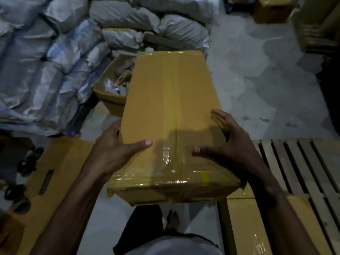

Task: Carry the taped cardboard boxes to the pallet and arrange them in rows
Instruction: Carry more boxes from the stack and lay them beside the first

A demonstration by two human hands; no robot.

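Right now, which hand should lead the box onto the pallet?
Probably right. The right hand rests on the side of the box nearest the pallet; the left hand holds the far side.

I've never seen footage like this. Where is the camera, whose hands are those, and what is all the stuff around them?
There is no machine here. A person wears a camera on the head, so this single picture looks forward and down, much as that person sees. The left hand grips the left edge of a taped cardboard box, thumb on top. The right hand lies spread against its right edge. The box is held up between them. At right are the wooden slats of a pallet, and another taped box seems to lie on it already. Behind are white sacks and an open carton of small items. A flat cardboard sheet lies on the floor at left.
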